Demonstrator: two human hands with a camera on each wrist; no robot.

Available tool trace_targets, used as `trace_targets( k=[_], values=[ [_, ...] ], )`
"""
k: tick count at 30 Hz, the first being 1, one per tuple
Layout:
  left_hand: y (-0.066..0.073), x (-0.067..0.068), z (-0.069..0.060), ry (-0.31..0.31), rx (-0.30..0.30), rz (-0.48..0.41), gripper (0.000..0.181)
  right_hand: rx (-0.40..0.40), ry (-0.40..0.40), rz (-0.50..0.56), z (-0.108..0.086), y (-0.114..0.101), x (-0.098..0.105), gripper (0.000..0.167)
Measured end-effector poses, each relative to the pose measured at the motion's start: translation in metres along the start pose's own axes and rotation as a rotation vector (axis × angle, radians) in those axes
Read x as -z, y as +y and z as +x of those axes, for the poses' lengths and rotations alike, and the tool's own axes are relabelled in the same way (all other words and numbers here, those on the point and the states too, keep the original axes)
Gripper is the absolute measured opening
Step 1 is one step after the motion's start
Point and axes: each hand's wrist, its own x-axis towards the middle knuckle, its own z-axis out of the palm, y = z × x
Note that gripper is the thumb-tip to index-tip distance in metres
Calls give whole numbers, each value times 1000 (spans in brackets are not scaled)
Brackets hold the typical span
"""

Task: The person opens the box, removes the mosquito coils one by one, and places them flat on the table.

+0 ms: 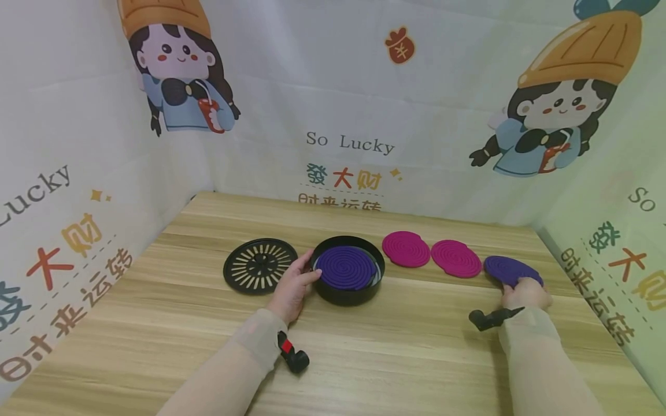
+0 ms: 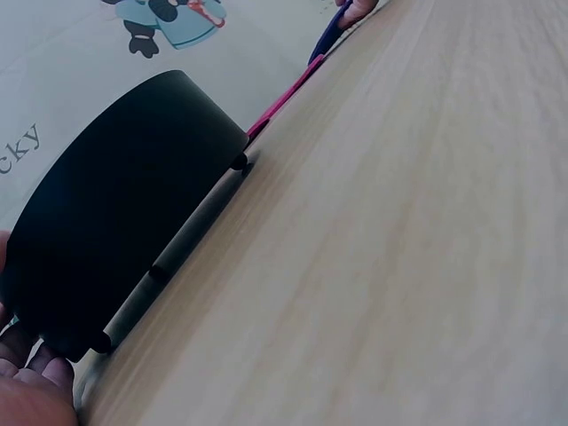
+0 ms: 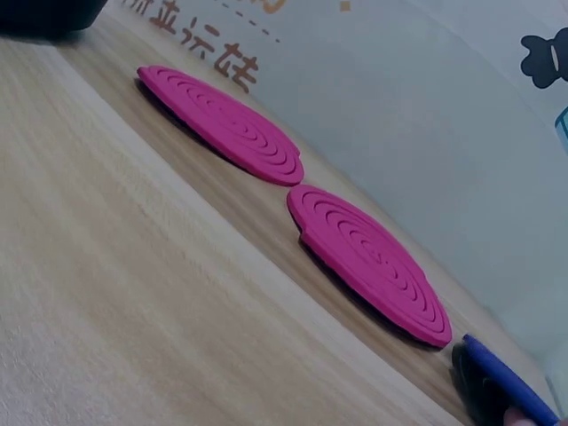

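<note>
I have the left hand [image 1: 292, 292] gripping the black tin [image 1: 347, 297] — forearm [image 1: 224, 364] slanting inward. Well apart, the right hand [image 1: 527, 294] pinches a tilted purple coil [image 1: 507, 268].

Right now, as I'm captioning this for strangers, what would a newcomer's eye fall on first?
Probably the two magenta spiral discs, lying side by side on the wooden table, right of the round black container. The purple spiral disc inside that container stands out too, with the left hand at the container's left side. At the row's right end, the right hand holds another purple disc tilted.
</note>
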Motion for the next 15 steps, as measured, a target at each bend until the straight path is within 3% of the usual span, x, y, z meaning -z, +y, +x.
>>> trace_targets(
  k=[1,2,3,15],
  values=[
    [0,0,0,-2,-1,-4,64,30,58,-109,-1,0,-1,46],
    [0,0,0,-3,-3,-6,64,24,81,-84,-2,-1,-2,47],
    [0,0,0,-4,-5,-7,64,49,130,-151,-3,-1,-4,44],
    [-1,1,1,-11,-9,-11,65,82,177,-91,-3,-5,-4,35]
  ],
)
